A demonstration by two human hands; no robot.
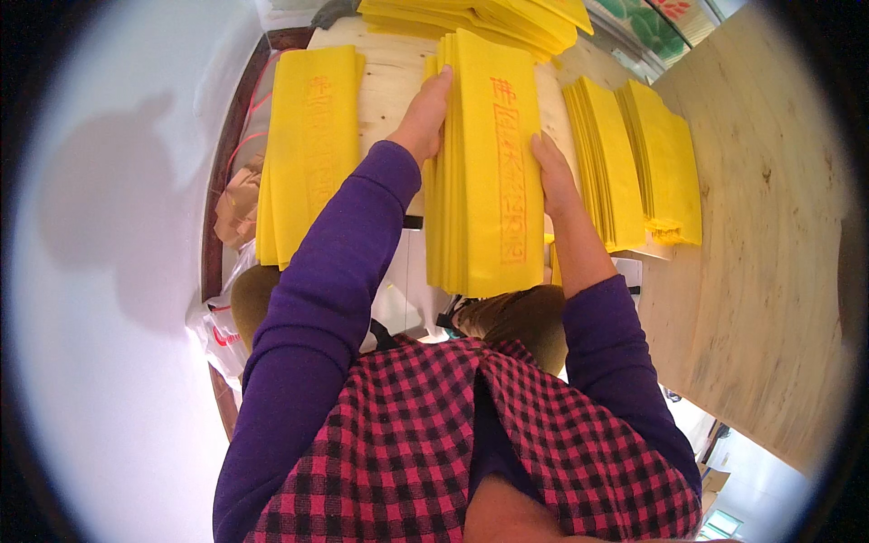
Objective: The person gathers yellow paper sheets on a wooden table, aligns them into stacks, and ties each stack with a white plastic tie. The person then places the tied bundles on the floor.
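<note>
Between my two hands stands a thick stack of long yellow sheets point(471, 181), with red printed characters running down its top face. I cannot tell whether the sheets are paper or cloth. My left hand point(427, 113) grips the stack's left side near its far end, with part of its fingers hidden. Against the right edge, a little nearer to me, my right hand point(555, 172) presses with its thumb on top. The stack's near end reaches past the table's edge, over my lap.
A similar yellow stack point(312, 145) lies to the left. Two more, an inner stack point(605, 163) and an outer stack point(665, 163), lie to the right. A larger yellow pile point(480, 20) is at the back. A wooden panel point(760, 226) rises at right; a white wall point(100, 271) borders the left.
</note>
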